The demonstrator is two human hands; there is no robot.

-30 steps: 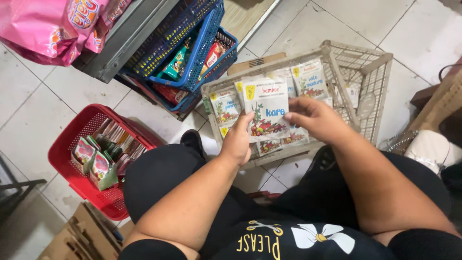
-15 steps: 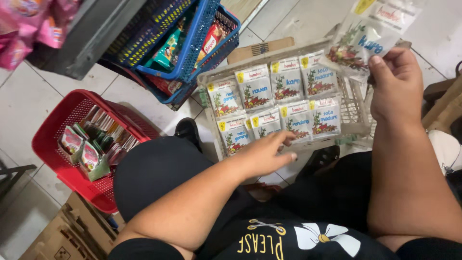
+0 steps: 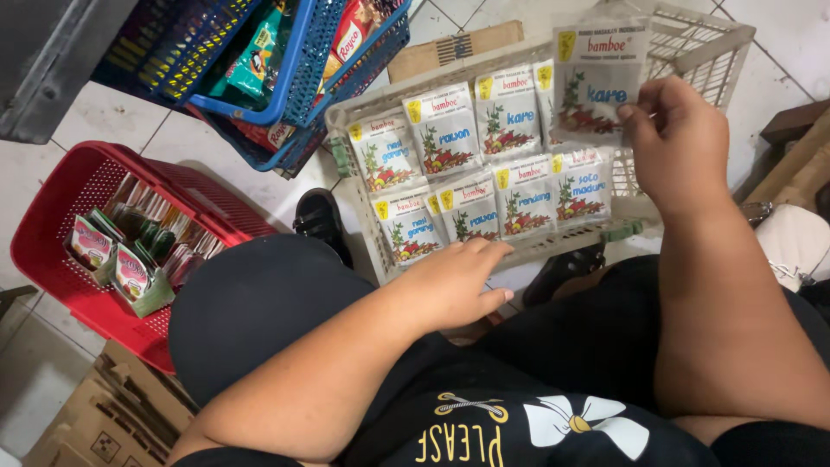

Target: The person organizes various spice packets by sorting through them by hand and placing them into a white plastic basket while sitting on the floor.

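My right hand [image 3: 679, 147] holds up a stack of white seasoning sachets [image 3: 596, 78] above the right part of a beige plastic crate [image 3: 692, 52]. Inside the crate lie two rows of similar white sachets [image 3: 471, 173] with yellow tags and pictures of spices. My left hand [image 3: 458, 281] rests at the crate's near edge, fingers loosely curled, touching the front row of sachets and holding nothing. I sit on the tiled floor with my knees bent in black trousers.
A red basket [image 3: 65, 182] with small packets stands on the left. Stacked blue baskets [image 3: 303, 69] with snack packs sit at the back. Flattened cardboard [image 3: 112, 415] lies at the lower left. A black sandal [image 3: 322, 220] shows by the crate, a white shoe [image 3: 800, 246] at the right.
My right hand lifted the sachet stack from over the crate up and to the right. My left hand let go of it and dropped to the crate's near edge.
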